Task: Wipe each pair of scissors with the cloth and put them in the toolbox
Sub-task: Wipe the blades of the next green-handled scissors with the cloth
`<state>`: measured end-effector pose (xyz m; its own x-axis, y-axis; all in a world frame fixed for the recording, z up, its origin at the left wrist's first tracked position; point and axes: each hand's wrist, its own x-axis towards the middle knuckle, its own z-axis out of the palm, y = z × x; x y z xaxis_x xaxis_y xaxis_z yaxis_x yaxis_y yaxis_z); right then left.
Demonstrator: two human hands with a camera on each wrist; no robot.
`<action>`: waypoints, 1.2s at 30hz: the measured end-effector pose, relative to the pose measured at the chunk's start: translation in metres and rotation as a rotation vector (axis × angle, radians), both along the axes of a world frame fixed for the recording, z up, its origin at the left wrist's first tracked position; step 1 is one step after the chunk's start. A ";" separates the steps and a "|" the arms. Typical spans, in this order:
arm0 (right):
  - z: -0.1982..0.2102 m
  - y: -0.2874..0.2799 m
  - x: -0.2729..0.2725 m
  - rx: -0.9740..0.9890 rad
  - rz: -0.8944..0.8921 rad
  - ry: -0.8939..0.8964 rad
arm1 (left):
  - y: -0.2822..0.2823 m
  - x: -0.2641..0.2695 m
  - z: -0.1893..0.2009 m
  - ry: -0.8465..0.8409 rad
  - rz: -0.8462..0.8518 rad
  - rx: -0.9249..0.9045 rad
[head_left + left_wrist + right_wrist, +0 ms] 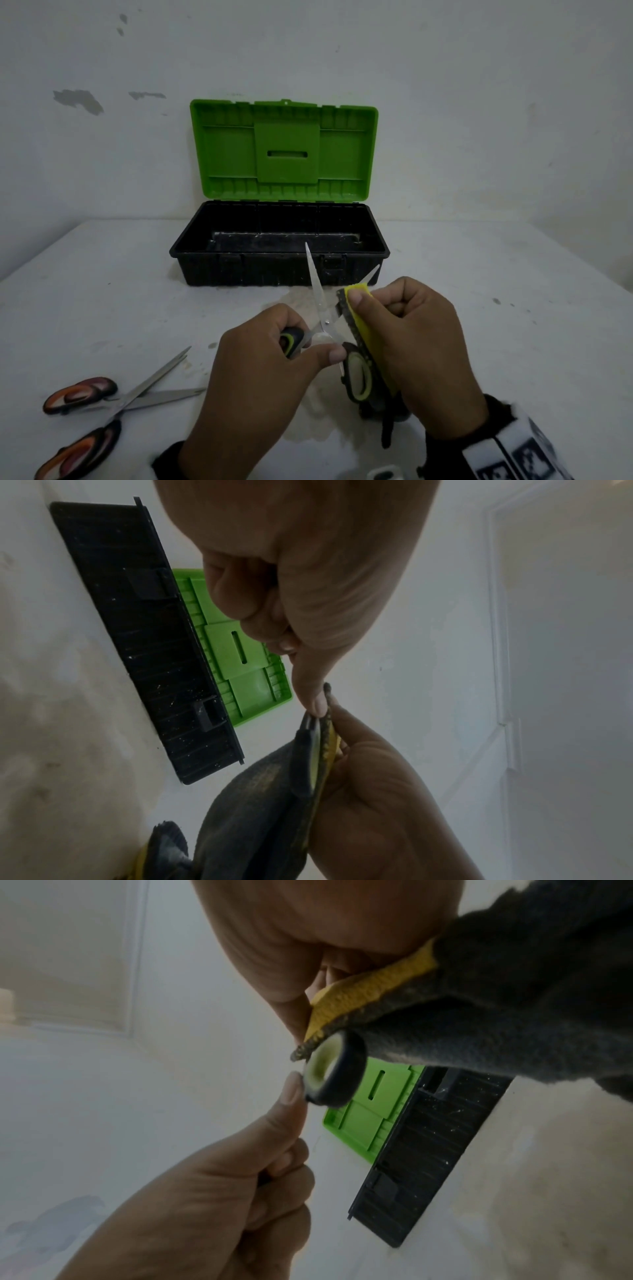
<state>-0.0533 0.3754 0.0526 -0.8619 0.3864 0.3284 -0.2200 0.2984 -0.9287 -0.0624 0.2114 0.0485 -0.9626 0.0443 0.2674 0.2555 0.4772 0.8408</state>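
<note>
Green-handled scissors (323, 329) held open above the table (513, 308), just in front of the toolbox (279, 270). Left hand (253, 380) curled round one handle. Right hand (421, 346) pinching the yellow-and-grey cloth (359, 315) folded over one blade. Toolbox open, green lid (284, 150) upright against the wall. Orange-handled scissors (113, 404) lying open on the table, lower left, well apart from both hands.
</note>
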 end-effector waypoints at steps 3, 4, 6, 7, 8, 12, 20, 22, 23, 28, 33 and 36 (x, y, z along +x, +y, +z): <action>0.000 -0.005 0.003 0.034 0.040 -0.024 | -0.002 -0.001 -0.001 0.008 -0.007 -0.011; 0.000 -0.004 0.002 0.026 0.027 -0.017 | -0.003 -0.001 0.000 0.010 -0.006 -0.007; -0.002 0.003 -0.003 0.002 -0.034 0.010 | -0.002 0.000 0.000 0.002 -0.006 0.007; -0.002 0.005 -0.005 0.003 -0.049 0.015 | -0.002 0.001 0.001 -0.002 -0.005 0.010; -0.001 0.006 -0.005 0.006 -0.043 0.015 | -0.002 0.001 0.001 -0.007 -0.005 0.010; 0.000 0.000 0.001 -0.006 0.046 0.005 | -0.004 0.001 0.001 -0.018 -0.016 -0.004; -0.002 0.003 0.000 -0.032 0.042 0.023 | -0.007 0.000 0.002 -0.031 -0.033 0.007; -0.004 0.009 -0.004 -0.064 -0.003 0.028 | -0.007 -0.001 0.002 -0.039 -0.048 0.002; -0.005 0.012 -0.006 -0.094 -0.027 0.034 | -0.007 -0.001 0.001 -0.039 -0.056 0.007; -0.003 0.007 -0.001 -0.091 0.026 0.014 | -0.007 -0.002 0.001 -0.027 -0.075 0.024; -0.007 0.017 -0.008 -0.190 -0.050 0.015 | -0.003 -0.001 -0.001 -0.032 -0.085 0.009; -0.007 0.012 -0.002 -0.170 -0.005 -0.001 | -0.002 0.000 0.000 -0.036 -0.084 0.020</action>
